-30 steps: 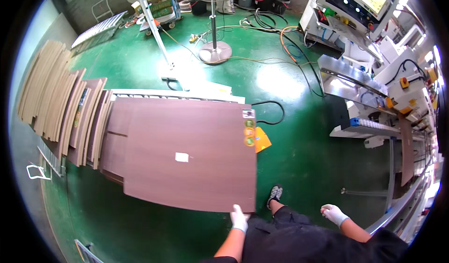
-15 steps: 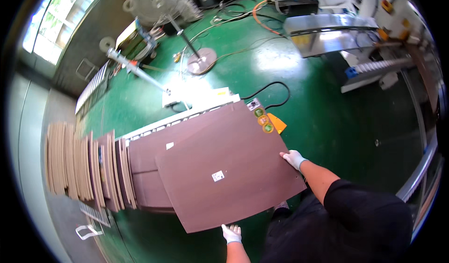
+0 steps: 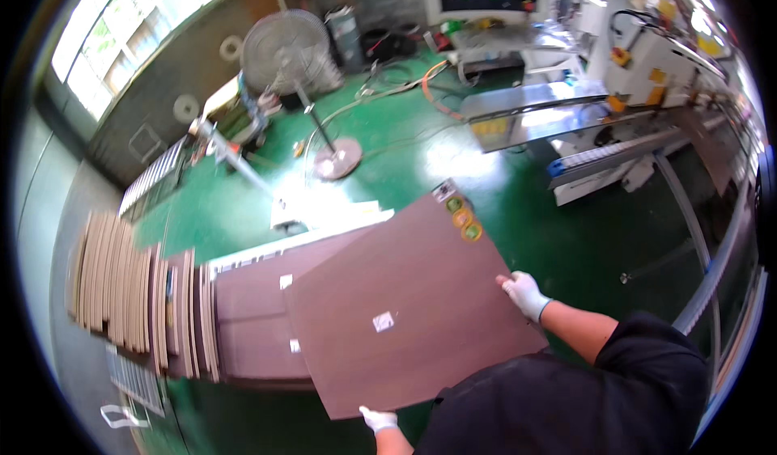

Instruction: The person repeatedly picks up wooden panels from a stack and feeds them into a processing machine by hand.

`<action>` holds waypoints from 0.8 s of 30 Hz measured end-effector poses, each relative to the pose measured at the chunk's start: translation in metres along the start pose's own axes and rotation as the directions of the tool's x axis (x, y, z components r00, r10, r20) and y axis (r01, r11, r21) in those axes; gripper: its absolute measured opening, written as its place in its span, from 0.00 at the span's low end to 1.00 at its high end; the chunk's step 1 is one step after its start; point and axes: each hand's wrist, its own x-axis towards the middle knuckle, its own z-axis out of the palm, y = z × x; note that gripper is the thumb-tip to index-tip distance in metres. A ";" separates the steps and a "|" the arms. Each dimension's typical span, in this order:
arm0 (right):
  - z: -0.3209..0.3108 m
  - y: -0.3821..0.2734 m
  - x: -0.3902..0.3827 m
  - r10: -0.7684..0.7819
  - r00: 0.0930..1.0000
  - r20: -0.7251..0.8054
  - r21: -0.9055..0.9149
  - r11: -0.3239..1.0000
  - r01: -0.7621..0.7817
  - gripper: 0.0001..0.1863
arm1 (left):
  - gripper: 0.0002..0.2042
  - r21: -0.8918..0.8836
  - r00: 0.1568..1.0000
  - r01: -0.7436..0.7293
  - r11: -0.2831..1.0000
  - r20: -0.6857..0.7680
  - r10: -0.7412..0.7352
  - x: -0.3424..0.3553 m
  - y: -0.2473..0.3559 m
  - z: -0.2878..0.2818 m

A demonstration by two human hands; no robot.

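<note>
A large brown board [image 3: 421,301], with a white label near its middle and round coloured stickers at its far corner, is held out in front of me. My right hand [image 3: 528,296], in a pale glove, grips its right edge with the thumb on top. At the near edge, close to the left corner, my left hand [image 3: 378,419], also gloved, holds the board; its fingers are partly hidden underneath. The held board overlaps another brown board [image 3: 251,313], which lies flat to the left and bears small white labels.
Several boards [image 3: 133,285] lean in a row at the far left. A white rail [image 3: 299,245] runs behind the flat boards. Farther off stand a fan [image 3: 287,55] and a slanted pole [image 3: 235,157]. At right are a metal-topped machine table [image 3: 534,103] and a long rail [image 3: 712,265].
The held board has shifted rightward and turned slightly, uncovering a second label on the flat board. Both hands keep their hold. The view has tilted up, showing more of the machines.
</note>
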 end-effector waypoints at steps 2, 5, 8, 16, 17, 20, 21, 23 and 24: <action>-0.013 -0.002 -0.004 -0.042 0.994 -0.097 -0.114 0.993 0.030 0.27 | 0.31 0.075 0.997 0.060 0.995 0.048 -0.063 0.003 0.001 0.019; -0.025 -0.011 -0.014 -0.032 0.994 -0.106 -0.097 0.995 0.022 0.26 | 0.31 0.173 0.993 0.113 0.978 -0.048 -0.106 -0.005 0.008 0.063; -0.048 0.006 -0.041 -0.045 0.965 -0.257 0.075 0.995 0.066 0.26 | 0.31 0.280 0.988 0.153 0.948 -0.055 -0.143 -0.012 0.011 0.117; -0.073 0.113 -0.079 0.197 0.719 -0.667 0.351 0.934 0.071 0.24 | 0.38 0.659 0.957 -0.152 0.737 0.285 -0.057 0.049 -0.002 0.269; -0.071 0.130 -0.087 0.223 0.694 -0.685 0.362 0.931 0.058 0.24 | 0.33 0.632 0.860 -0.125 0.765 0.453 -0.233 0.043 -0.022 0.303; -0.066 0.153 -0.101 0.447 0.531 -0.719 0.592 0.795 0.133 0.24 | 0.27 0.658 0.708 -0.108 0.746 0.578 -0.407 0.054 -0.042 0.358; -0.063 0.160 -0.104 0.470 0.462 -0.752 0.591 0.791 0.157 0.25 | 0.25 0.708 0.711 -0.130 0.694 0.555 -0.432 0.063 -0.054 0.375; -0.060 0.180 -0.119 0.584 0.463 -0.667 0.711 0.684 0.163 0.24 | 0.21 0.697 0.708 -0.121 0.707 0.560 -0.430 0.066 -0.084 0.403; -0.057 0.195 -0.123 0.636 0.448 -0.628 0.761 0.624 0.180 0.24 | 0.20 0.728 0.695 -0.164 0.666 0.565 -0.446 0.056 -0.099 0.417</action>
